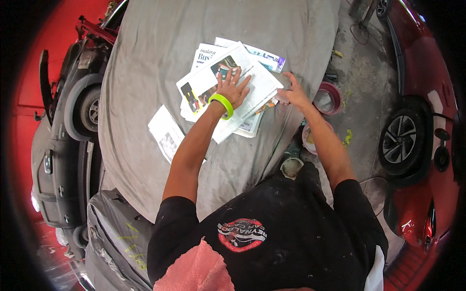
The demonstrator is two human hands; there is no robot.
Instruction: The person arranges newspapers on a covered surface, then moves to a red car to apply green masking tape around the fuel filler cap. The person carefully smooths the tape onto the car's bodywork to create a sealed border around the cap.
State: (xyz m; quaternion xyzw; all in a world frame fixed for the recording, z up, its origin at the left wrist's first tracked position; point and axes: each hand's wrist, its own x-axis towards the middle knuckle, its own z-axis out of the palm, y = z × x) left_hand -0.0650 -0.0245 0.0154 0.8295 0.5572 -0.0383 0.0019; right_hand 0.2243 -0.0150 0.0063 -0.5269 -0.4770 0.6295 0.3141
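Note:
A loose pile of newspapers lies on a grey cloth cover, its sheets overlapping at different angles. My left hand, with a bright yellow-green band round the wrist, rests flat on the top sheet, fingers spread. At the pile's right edge, my right hand is curled with thumb and fingers on the newspaper's corner. Part of its grip is hidden. Closer to me on the left, another folded paper lies apart from the pile, partly behind my left forearm.
A dark car stands on the left, a red car with a dark wheel on the right. Beside the cover, a pinkish bucket and another tub sit on the floor. A pink towel hangs over my black shirt.

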